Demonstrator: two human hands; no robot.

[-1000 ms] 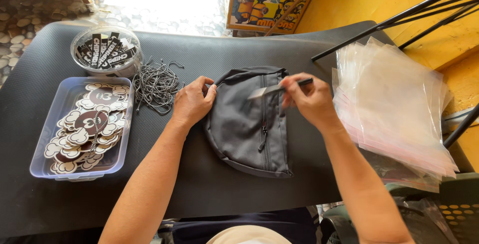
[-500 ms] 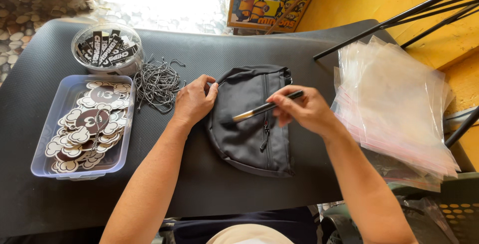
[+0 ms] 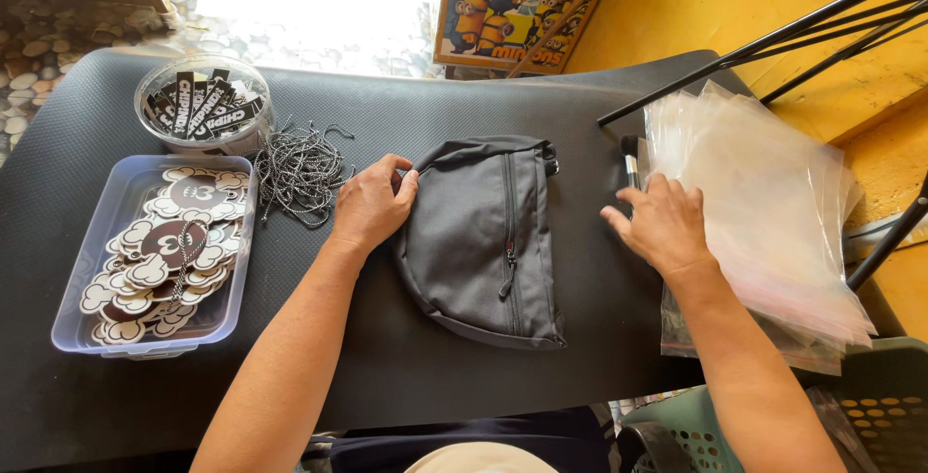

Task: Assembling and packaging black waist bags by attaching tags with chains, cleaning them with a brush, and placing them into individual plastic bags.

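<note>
A dark grey zip pouch [image 3: 488, 241] lies flat on the black table mat [image 3: 406, 376], zip running top to bottom. My left hand [image 3: 372, 202] rests on its left upper edge, fingers curled onto the fabric. My right hand [image 3: 660, 222] is off to the right, fingers spread, lying at the left edge of a stack of clear plastic bags [image 3: 764, 212]. A black pen [image 3: 630, 159] lies on the mat just above my right hand, apart from my fingers.
A heap of speckled cords [image 3: 300, 169] sits left of the pouch. A clear tub of round printed tags [image 3: 159, 256] and a round tub of black labels [image 3: 201, 106] stand at the left. Black metal rods [image 3: 773, 43] cross the upper right; a green crate [image 3: 696, 434] below.
My right hand held the pen over the pouch; it has moved right to the plastic bags and the pen now lies on the mat. The left hand stays put.
</note>
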